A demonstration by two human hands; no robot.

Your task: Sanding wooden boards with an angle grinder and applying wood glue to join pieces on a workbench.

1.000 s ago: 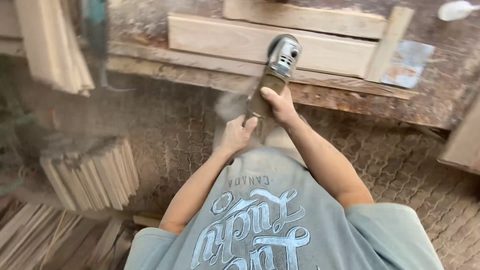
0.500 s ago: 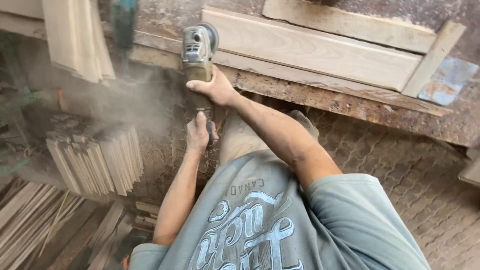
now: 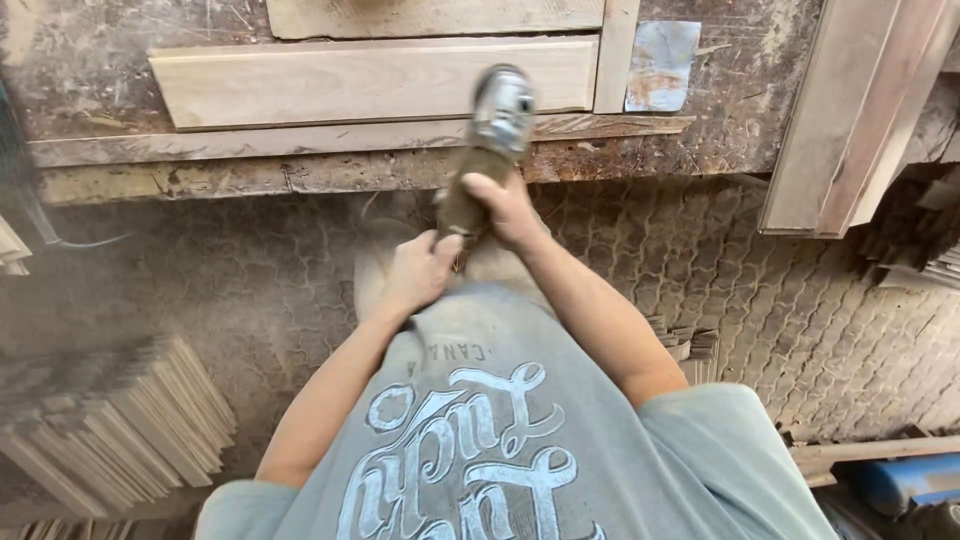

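Two hands are gripping the dusty tan-bodied angle grinder with the grey metal head (image 3: 490, 140), our right hand (image 3: 508, 208) clenched near the head, our left hand (image 3: 418, 270) around the rear, steadying what we judge a heavy, rigid tool at the pale wooden plank (image 3: 370, 80) on the worn counter (image 3: 300, 170).

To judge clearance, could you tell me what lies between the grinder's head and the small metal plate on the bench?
In the head view, an upright wooden strip stands between the grinder and the metal plate.
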